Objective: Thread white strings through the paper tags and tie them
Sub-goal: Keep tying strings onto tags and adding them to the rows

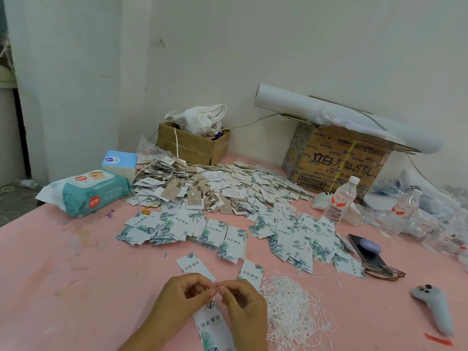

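String is pinched at two spots close together: in the head view my left hand and my right hand meet fingertip to fingertip near the bottom edge, each curled tight on it. The tag hangs just below, between my wrists, so I judge the string runs through its hole and I am drawing up the knot. The loose strings lie just right of my right hand for a quick reach. Two single tags wait just beyond my fingers on the pink table, with the big heap farther off.
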Available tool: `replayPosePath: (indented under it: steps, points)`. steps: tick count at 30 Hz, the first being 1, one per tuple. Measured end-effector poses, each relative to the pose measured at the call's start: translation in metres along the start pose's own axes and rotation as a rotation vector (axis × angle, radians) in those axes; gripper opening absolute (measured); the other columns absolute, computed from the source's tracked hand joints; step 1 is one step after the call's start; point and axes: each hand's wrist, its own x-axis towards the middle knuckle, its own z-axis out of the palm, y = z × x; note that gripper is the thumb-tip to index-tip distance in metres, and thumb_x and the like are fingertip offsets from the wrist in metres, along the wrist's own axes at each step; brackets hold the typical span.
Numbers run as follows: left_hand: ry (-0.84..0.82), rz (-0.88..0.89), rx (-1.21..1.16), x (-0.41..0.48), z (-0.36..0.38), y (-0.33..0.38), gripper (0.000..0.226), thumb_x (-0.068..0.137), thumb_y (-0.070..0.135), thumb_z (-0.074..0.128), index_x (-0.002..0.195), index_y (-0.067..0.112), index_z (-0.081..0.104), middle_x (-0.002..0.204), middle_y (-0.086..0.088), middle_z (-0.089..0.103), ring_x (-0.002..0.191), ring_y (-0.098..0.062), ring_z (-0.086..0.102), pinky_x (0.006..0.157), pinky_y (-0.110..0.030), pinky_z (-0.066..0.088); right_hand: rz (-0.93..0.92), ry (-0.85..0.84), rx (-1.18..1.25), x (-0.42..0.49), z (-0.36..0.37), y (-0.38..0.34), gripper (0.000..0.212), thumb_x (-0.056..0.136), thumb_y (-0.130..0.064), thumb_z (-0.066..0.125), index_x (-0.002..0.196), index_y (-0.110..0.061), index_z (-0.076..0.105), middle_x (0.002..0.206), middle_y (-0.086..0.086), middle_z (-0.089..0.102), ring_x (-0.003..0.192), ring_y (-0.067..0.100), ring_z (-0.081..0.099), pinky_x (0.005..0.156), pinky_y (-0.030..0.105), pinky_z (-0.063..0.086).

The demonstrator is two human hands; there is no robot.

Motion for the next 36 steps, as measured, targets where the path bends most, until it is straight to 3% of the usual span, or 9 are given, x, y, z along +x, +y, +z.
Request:
replayPosePath:
  steps: [3,6,9,16,20,27,31,36]
  points:
    - [0.008,0.004,-0.006,-0.0008,-0.0003,-0.0001,0.008,0.072,0.028,0.079,0.076,0.021,0.077,0.060,-0.001,0.064,0.060,-0.010,0.053,0.058,-0.023,0.041,-0.001,-0.011,0.001,0.0001,-0.0003,0.0001,0.025,0.076,-0.004,0.077,0.072,-0.028,0.077,0.076,0.004,0.069,0.068,0.019,0.063,0.066,0.046,0.053]
    - [-0.001,0.009,-0.008,-0.0005,-0.0001,-0.0014,0.005,0.078,0.018,0.080,0.076,0.021,0.077,0.059,0.000,0.063,0.059,-0.009,0.052,0.057,-0.021,0.041,-0.005,-0.004,-0.002,0.0004,-0.0011,0.0003,0.026,0.075,-0.004,0.077,0.071,-0.030,0.077,0.077,0.003,0.069,0.068,0.018,0.063,0.066,0.046,0.053]
    - [0.002,0.007,-0.019,-0.0001,0.0003,-0.0009,0.005,0.074,0.025,0.079,0.076,0.021,0.077,0.059,-0.001,0.063,0.060,-0.009,0.053,0.058,-0.021,0.041,-0.021,0.001,-0.003,-0.0001,-0.0007,0.0001,0.025,0.075,-0.006,0.077,0.072,-0.031,0.077,0.077,0.002,0.069,0.067,0.016,0.062,0.063,0.039,0.054]
    - [-0.004,0.009,-0.020,0.0001,0.0005,-0.0001,0.003,0.076,0.019,0.078,0.075,0.021,0.076,0.062,-0.004,0.065,0.061,-0.012,0.054,0.058,-0.022,0.041,-0.033,-0.002,0.010,-0.0012,-0.0008,0.0006,0.022,0.075,-0.008,0.077,0.074,-0.030,0.077,0.077,0.001,0.069,0.065,0.013,0.061,0.061,0.031,0.051]
    - [-0.005,-0.003,-0.032,-0.0007,0.0008,-0.0008,0.015,0.082,0.006,0.076,0.074,0.019,0.076,0.060,-0.002,0.063,0.060,-0.011,0.053,0.057,-0.019,0.041,-0.038,-0.008,-0.004,-0.0004,-0.0007,0.0010,0.020,0.075,-0.012,0.077,0.074,-0.032,0.077,0.076,-0.001,0.068,0.064,0.011,0.060,0.061,0.030,0.051]
    - [0.000,-0.013,-0.035,-0.0009,0.0019,0.0039,0.018,0.082,0.005,0.074,0.073,0.020,0.075,0.058,0.000,0.061,0.058,-0.009,0.051,0.056,-0.017,0.040,-0.031,0.000,0.004,-0.0017,-0.0003,-0.0024,0.009,0.073,-0.024,0.076,0.075,-0.032,0.077,0.076,0.000,0.069,0.066,0.011,0.062,0.061,0.028,0.051]
    - [-0.002,-0.006,-0.022,-0.0021,0.0021,0.0036,0.018,0.083,0.006,0.074,0.073,0.021,0.074,0.059,0.000,0.061,0.059,-0.010,0.050,0.056,-0.019,0.039,0.003,-0.015,-0.028,-0.0012,-0.0012,-0.0017,0.018,0.077,-0.012,0.077,0.074,-0.030,0.077,0.075,0.000,0.069,0.065,0.012,0.061,0.061,0.030,0.052]
    - [0.002,0.012,0.015,-0.0041,0.0026,0.0031,0.015,0.084,0.011,0.074,0.074,0.022,0.072,0.061,0.000,0.063,0.060,-0.008,0.052,0.057,-0.017,0.040,0.097,-0.068,0.022,-0.0048,-0.0011,-0.0067,0.018,0.083,-0.010,0.072,0.076,-0.026,0.075,0.073,0.004,0.071,0.066,0.017,0.064,0.064,0.033,0.054]
